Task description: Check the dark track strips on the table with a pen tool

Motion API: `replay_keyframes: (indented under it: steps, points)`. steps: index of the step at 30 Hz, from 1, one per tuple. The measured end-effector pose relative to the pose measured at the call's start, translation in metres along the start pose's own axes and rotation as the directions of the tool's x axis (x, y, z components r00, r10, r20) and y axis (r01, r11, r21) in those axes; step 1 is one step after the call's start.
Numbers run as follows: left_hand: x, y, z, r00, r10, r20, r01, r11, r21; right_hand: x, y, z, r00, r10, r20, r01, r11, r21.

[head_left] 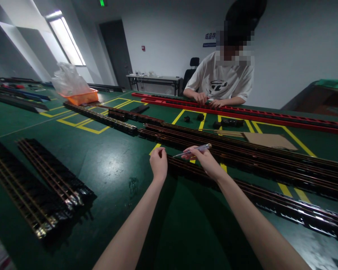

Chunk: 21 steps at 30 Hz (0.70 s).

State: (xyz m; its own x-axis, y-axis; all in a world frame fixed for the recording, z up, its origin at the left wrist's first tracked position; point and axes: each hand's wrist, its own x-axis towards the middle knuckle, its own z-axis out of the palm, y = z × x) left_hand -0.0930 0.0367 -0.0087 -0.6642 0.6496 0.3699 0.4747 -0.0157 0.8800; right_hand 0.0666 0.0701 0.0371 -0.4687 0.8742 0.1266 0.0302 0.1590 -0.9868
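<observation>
My right hand (204, 160) is closed round a clear-handled screwdriver (193, 150), whose tip points left toward my left hand. My left hand (158, 164) is curled into a loose fist beside the left end of a long dark rail strip (270, 200); whether it pinches anything is hidden. Both hands hover over that strip's end on the green table (107, 168). More long dark strips (242, 150) lie just beyond the hands.
Two short dark strips (42, 180) lie at the left. Across the table a person in a white shirt (221, 80) handles a long red strip (242, 112). An orange bin with a plastic bag (77, 93) stands far left. A cardboard sheet (269, 140) lies right of centre.
</observation>
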Motion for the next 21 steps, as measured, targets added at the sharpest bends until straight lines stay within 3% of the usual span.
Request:
replay_keyframes:
  steps: [13,21]
  points:
    - [-0.001,0.0,0.0,0.997,0.051,0.05,-0.054,0.997,0.062,-0.006,0.011,-0.013,0.997,-0.041,-0.063,0.047,0.993,0.105]
    - [0.0,-0.002,0.002,0.999,0.03,0.036,-0.031,0.998,0.05,-0.005,0.008,-0.011,0.99,0.013,-0.141,0.009,0.988,0.155]
